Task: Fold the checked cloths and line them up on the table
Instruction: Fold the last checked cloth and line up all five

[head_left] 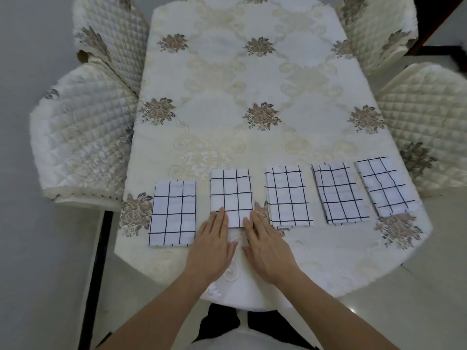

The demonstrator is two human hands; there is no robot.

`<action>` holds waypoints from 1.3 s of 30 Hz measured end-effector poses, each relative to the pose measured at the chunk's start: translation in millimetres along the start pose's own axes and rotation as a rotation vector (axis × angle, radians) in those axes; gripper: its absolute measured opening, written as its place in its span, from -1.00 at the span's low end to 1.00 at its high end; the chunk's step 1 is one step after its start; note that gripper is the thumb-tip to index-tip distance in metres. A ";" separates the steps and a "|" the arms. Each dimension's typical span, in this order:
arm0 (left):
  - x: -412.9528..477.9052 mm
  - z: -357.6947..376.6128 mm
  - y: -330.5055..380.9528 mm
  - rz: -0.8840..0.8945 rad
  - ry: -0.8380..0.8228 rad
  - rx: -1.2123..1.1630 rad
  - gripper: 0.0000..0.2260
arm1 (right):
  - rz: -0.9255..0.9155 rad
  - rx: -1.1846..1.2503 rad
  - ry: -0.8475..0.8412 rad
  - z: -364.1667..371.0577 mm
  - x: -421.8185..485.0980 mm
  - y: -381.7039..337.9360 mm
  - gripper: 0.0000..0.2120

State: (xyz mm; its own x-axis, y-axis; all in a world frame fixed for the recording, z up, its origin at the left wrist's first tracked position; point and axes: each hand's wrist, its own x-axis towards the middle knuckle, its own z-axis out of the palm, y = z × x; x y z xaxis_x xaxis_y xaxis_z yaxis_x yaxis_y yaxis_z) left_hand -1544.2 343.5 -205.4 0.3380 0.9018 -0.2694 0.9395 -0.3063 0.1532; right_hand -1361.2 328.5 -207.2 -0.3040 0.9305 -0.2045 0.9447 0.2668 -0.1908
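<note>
Several folded white cloths with a black check lie in a row near the front of the table (pixel 252 84). The leftmost cloth (pixel 173 213) sits a little nearer to me than the others. The second cloth (pixel 231 193) lies just beyond my hands. My left hand (pixel 214 243) rests flat, fingers together, its fingertips on that cloth's near left corner. My right hand (pixel 265 243) lies flat beside it, fingertips touching the near right corner. Further right lie a third cloth (pixel 289 195), a fourth (pixel 340 193) and a fifth (pixel 385 185), the last two tilted.
The table wears a cream tablecloth with embroidered flowers. Quilted cream chairs stand at the left (pixel 83 137) and right (pixel 424 122), with two more at the far corners. A dark frame (pixel 98 274) runs along the floor at the lower left.
</note>
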 end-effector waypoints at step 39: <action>-26.3 -7.8 -27.5 -0.060 0.078 -0.005 -0.37 | 0.002 0.004 0.163 1.4 4.8 -27.6 -0.40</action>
State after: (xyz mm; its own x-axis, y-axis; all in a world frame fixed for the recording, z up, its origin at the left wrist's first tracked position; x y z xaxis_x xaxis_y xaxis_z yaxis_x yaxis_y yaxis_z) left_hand -1579.3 330.6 -195.1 0.2754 0.9396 -0.2033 0.9576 -0.2496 0.1437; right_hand -1389.0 325.3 -204.3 -0.2778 0.9595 -0.0462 0.9448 0.2642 -0.1940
